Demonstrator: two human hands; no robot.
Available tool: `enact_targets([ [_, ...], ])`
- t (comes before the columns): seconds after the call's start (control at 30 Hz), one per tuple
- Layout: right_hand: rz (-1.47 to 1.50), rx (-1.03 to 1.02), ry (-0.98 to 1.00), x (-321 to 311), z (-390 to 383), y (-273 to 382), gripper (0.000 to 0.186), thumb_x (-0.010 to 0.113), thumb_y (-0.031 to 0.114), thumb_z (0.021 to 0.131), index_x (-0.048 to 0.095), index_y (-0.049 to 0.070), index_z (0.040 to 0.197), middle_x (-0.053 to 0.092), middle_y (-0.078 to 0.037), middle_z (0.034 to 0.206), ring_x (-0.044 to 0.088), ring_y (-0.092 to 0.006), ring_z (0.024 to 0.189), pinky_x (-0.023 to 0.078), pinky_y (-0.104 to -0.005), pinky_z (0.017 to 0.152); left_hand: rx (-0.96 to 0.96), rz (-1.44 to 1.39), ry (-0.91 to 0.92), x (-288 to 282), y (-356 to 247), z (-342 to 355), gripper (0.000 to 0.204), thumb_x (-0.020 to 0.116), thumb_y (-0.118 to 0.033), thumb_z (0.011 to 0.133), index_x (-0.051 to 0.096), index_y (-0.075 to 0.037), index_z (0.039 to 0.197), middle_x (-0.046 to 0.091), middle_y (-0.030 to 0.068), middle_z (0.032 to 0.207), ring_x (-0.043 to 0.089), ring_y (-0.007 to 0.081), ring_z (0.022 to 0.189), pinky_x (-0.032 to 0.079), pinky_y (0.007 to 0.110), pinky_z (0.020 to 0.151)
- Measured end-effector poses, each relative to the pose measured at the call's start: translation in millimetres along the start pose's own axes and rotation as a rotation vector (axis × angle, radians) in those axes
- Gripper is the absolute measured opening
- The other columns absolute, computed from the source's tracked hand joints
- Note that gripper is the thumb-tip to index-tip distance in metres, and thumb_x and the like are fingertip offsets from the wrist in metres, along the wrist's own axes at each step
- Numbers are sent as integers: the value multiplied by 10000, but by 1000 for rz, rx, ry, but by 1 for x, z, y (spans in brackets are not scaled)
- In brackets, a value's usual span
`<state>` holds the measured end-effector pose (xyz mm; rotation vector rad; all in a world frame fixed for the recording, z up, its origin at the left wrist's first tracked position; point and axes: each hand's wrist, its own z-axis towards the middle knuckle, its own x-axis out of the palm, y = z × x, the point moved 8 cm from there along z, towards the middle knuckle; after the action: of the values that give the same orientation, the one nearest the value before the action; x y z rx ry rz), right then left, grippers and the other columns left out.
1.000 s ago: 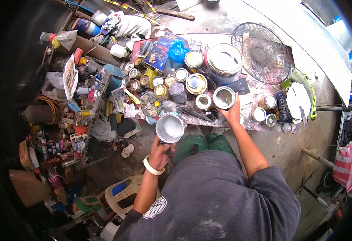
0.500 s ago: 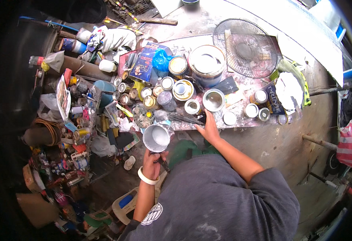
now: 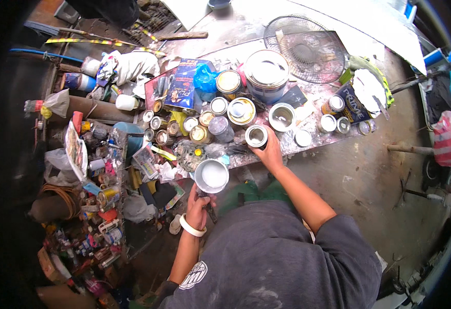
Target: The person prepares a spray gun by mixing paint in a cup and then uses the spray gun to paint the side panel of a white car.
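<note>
In my left hand (image 3: pixel 197 210), fingers closed round its dark handle, is what looks like a paint spray gun with an open grey cup (image 3: pixel 211 176) on top. Whitish paint fills part of the cup. My right hand (image 3: pixel 269 153) is wrapped round the side of a small open tin can (image 3: pixel 257 136), held at the table's near edge. Its inside looks grey, and how much it contains I cannot tell. Just beyond it stands a larger open can (image 3: pixel 282 117). To the left of that sits a paint can (image 3: pixel 241 110) with a stained top.
A big paint tin (image 3: pixel 266 76) and a fan grille (image 3: pixel 304 49) lie farther back on the cluttered table (image 3: pixel 307 150). Small cans crowd the left, by a blue box (image 3: pixel 181 85). More jars (image 3: pixel 342 125) stand right. Bottles and tins fill the left rack (image 3: pixel 104 195).
My right hand has closed round the small tin can and drawn it slightly nearer. My left hand still holds the cup, now a little closer to the can. The whole view has shifted.
</note>
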<state>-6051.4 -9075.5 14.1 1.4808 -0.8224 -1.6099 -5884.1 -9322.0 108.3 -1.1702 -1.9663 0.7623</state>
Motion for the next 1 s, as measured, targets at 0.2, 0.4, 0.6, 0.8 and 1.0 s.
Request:
enact_targets([
  [0.2, -229, -260, -50, -70, -12, 107, 852, 843, 125, 622, 409, 42, 1352, 511, -178, 1325, 474, -382, 1246, 359, -476, 1057, -68, 13, 155, -10, 10, 42, 830, 555, -57, 821, 146, 7, 1541, 602, 102, 940, 593, 179, 749, 502, 318, 723],
  [0.4, -478, -437, -145, -119, -24, 195, 904, 871, 165, 569, 416, 63, 1344, 504, -167, 1312, 490, -368, 1203, 367, -499, 1017, -130, 60, 328, 12, 10, 57, 834, 573, -57, 845, 118, 24, 1539, 613, 109, 893, 596, 176, 699, 503, 314, 712],
  [0.6, -679, -601, -195, -140, -33, 252, 963, 885, 241, 574, 397, 68, 1385, 504, -164, 1301, 496, -355, 1192, 367, -495, 980, -124, 99, 444, 37, -11, 47, 831, 575, -73, 828, 146, 34, 1531, 626, 107, 843, 590, 184, 669, 494, 313, 693],
  [0.8, -790, -679, -169, -142, -38, 289, 929, 877, 246, 600, 407, 75, 1383, 507, -163, 1295, 500, -350, 1188, 375, -501, 986, -104, 123, 487, 50, -32, 34, 837, 591, -91, 815, 168, 49, 1523, 618, 100, 859, 581, 159, 676, 486, 282, 652],
  [1.0, -854, -710, -135, -144, -42, 305, 903, 865, 229, 604, 422, 97, 1380, 503, -134, 1306, 483, -342, 1204, 369, -510, 999, -77, 94, 512, 59, -46, 25, 847, 604, -108, 812, 166, 71, 1515, 601, 93, 884, 574, 152, 670, 482, 276, 649],
])
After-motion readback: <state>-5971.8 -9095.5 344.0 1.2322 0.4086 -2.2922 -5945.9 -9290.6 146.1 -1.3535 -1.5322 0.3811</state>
